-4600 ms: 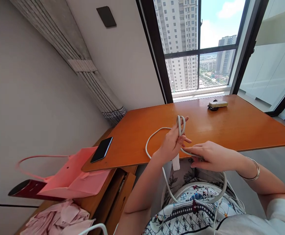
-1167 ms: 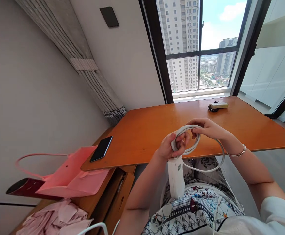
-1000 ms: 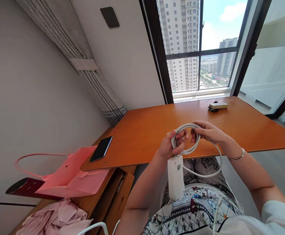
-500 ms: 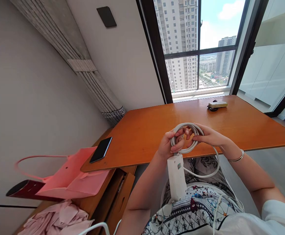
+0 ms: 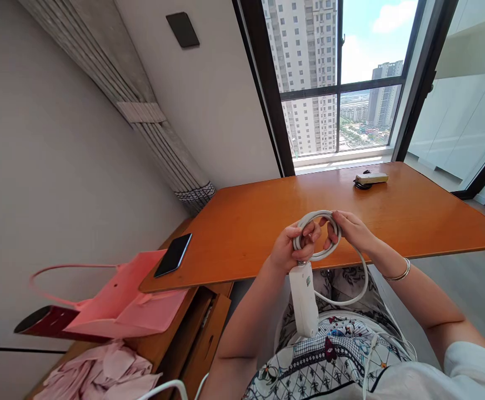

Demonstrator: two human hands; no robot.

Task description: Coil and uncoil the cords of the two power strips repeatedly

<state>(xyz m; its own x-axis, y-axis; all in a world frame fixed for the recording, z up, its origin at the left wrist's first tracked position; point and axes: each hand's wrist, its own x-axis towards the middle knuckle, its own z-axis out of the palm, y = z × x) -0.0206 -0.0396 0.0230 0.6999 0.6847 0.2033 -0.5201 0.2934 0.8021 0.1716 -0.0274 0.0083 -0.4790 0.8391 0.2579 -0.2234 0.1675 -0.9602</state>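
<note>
A white cable is wound in a round coil of several loops, held up over the table's near edge. My left hand is closed around the left side of the coil. On the right side, my right hand pinches the loops between thumb and fingers. Below my left hand hangs a white power strip, its lower end by my lap. From the right side of the coil a loose length of cable curves down and back behind the strip.
On the wooden table lie a phone at the left edge and another power strip with a black cord at the far right. A pink bag and crumpled pink cloth are at the lower left.
My right hand has shifted left and a little up along the coil, and the coil looks narrower. The power strip has swung slightly right.
</note>
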